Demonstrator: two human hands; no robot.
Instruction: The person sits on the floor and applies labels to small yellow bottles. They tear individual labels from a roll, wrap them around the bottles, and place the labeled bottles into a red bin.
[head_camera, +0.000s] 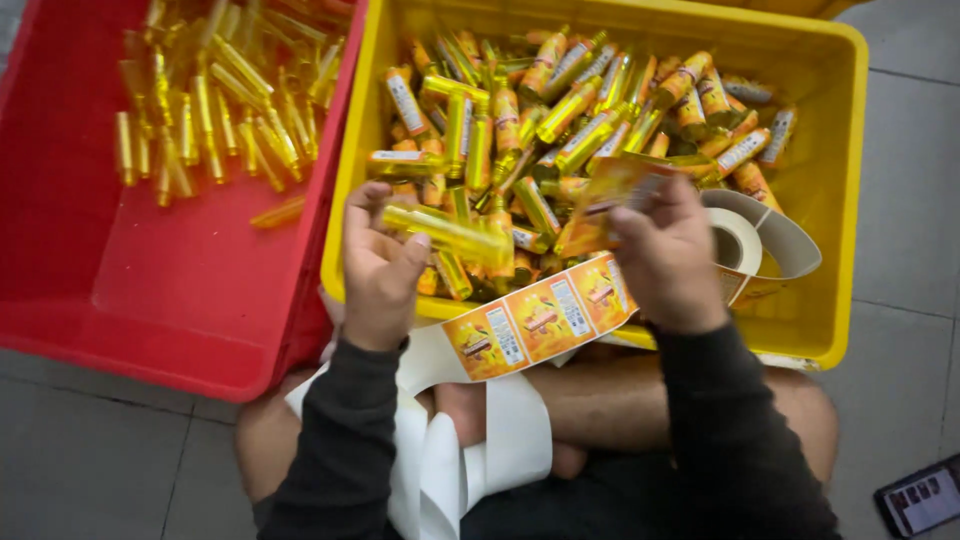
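Head view: I am seeing the left hand gripping a yellow bottle at 9 o'clock, while the right hand is pinching an orange label over the yellow crate.

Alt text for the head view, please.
Left hand holds a bare yellow bottle; right hand holds an orange label over a yellow crate of labelled bottles. A red crate holds unlabelled ones.

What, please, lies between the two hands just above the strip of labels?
In the head view, between the left hand and right hand lie labelled yellow bottles in the yellow crate; the label strip crosses the crate's near rim below.
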